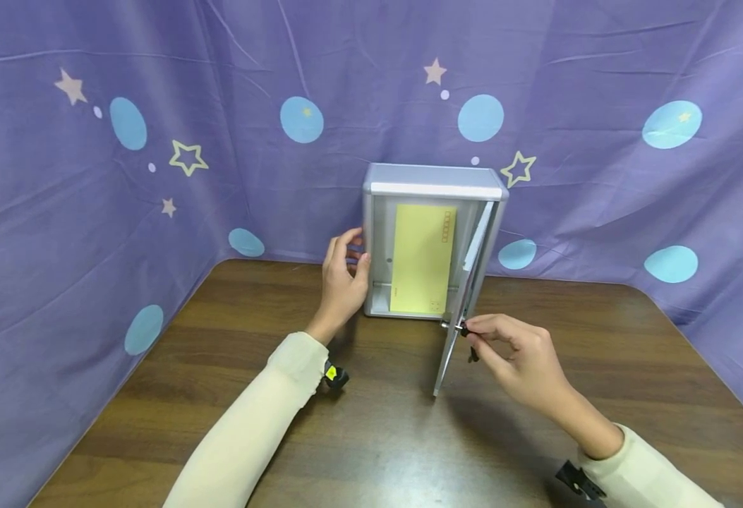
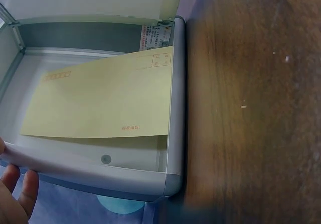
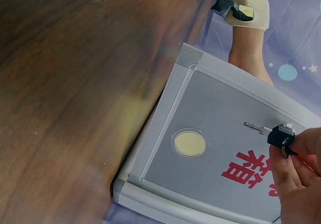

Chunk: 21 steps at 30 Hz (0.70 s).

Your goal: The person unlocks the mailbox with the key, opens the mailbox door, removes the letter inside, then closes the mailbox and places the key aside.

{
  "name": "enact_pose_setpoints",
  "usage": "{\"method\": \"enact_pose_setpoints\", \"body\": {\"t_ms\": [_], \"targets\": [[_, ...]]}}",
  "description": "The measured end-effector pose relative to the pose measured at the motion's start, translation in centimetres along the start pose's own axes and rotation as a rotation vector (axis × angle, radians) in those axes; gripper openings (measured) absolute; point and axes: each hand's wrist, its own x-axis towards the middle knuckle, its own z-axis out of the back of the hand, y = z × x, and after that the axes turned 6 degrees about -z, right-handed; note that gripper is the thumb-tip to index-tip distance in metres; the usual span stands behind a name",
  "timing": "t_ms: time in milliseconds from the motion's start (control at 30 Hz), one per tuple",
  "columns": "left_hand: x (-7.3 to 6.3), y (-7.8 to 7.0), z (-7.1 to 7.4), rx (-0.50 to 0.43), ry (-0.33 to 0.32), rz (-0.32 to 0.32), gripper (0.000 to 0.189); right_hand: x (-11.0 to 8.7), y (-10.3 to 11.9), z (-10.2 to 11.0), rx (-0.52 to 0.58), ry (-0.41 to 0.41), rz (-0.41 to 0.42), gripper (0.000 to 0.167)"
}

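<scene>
A silver metal mailbox (image 1: 436,189) stands upright on the table, its door (image 1: 445,360) swung out toward me on the right side. Inside leans a yellow envelope (image 1: 420,264), which lies slanted across the box in the left wrist view. My left hand (image 1: 343,279) holds the box's left side wall, thumb by the front edge and fingers along the outside. Thumb and fingers of my right hand (image 1: 526,360) pinch a black-headed key (image 3: 282,136) at the lock on the door's outer face. A second key (image 3: 257,128) sticks out beside it.
The brown wooden table (image 1: 371,437) reaches back to a purple curtain (image 1: 358,63) with stars and blue dots, close behind the mailbox. Red characters (image 3: 246,169) and a round window (image 3: 189,143) mark the door's outer face. A printed label (image 2: 155,36) shows inside the box.
</scene>
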Motion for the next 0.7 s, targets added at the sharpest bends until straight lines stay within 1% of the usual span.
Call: {"method": "enact_pose_setpoints", "body": {"t_ms": [300, 533, 633, 700], "targets": [[-0.1, -0.1, 0.1, 0.016, 0.012, 0.017, 0.046, -0.7, -0.1, 1.2, 0.035, 0.053, -0.168, 0.027], [-0.1, -0.1, 0.0, -0.012, -0.016, 0.027, 0.048, -0.8, 0.2, 1.8, 0.047, 0.06, -0.216, 0.027], [-0.1, -0.4, -0.1, -0.018, -0.039, 0.037, 0.049, -0.8, 0.1, 1.9, 0.045, 0.061, -0.225, 0.027], [-0.1, -0.7, -0.3, -0.018, -0.056, 0.028, 0.048, -0.9, 0.1, 1.9, 0.043, 0.059, -0.228, 0.027]]}}
